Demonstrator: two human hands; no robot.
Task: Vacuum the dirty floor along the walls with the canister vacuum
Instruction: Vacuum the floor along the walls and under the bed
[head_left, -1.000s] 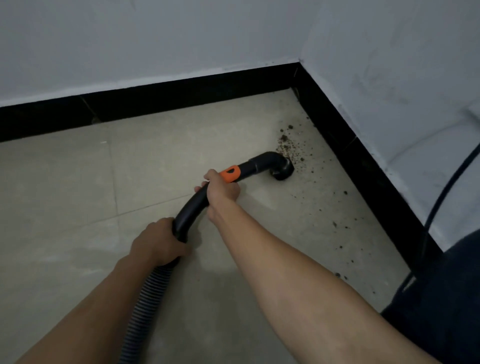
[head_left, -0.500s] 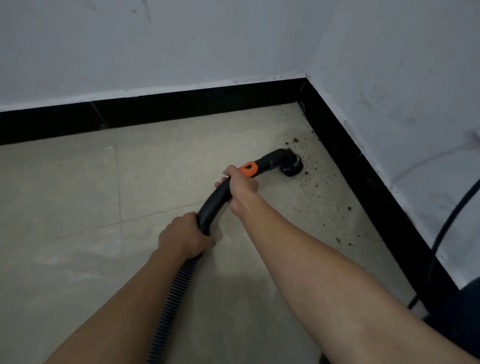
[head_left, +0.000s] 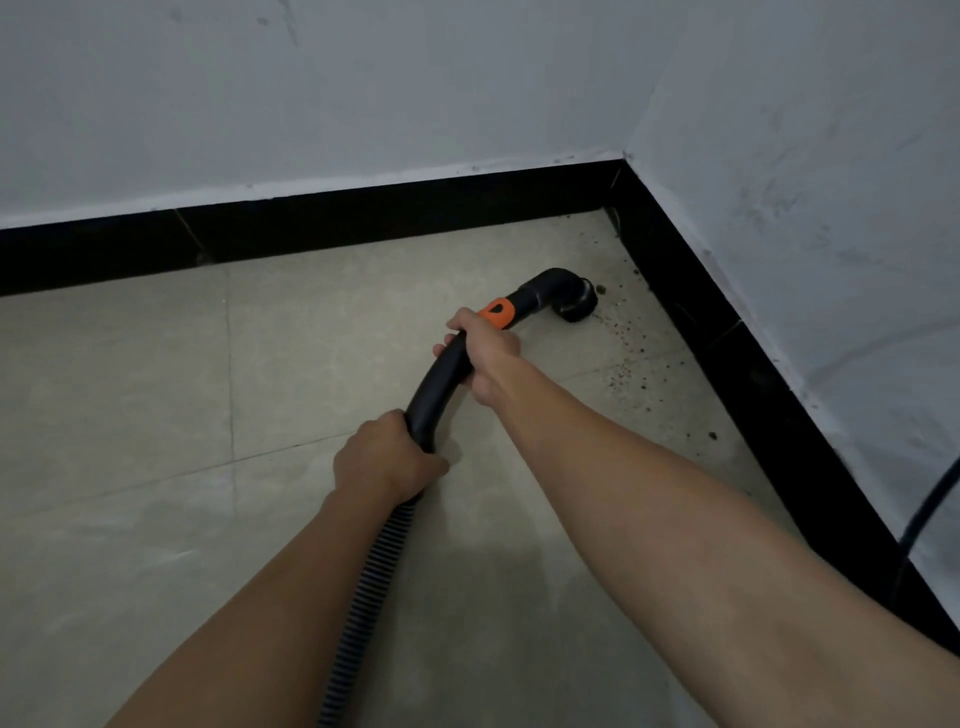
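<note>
A black curved vacuum handle (head_left: 439, 384) with an orange slider (head_left: 497, 310) ends in a round black nozzle (head_left: 574, 301) pressed on the beige tile floor near the room corner. My right hand (head_left: 485, 353) grips the handle just behind the orange slider. My left hand (head_left: 387, 460) grips the lower end of the handle, where the ribbed hose (head_left: 371, 597) begins and runs down out of view. Dark crumbs of dirt (head_left: 626, 364) lie scattered on the floor to the right of the nozzle, along the right skirting.
Black skirting (head_left: 363, 218) runs along the back wall and down the right wall (head_left: 779, 415), meeting in a corner beyond the nozzle. A black cable (head_left: 930, 512) hangs at the right wall. Tile floor (head_left: 130, 389) stretches to the left.
The nozzle has moved farther toward the corner and the right skirting, and the dirt patch it passed over is gone. Both hands kept their grip.
</note>
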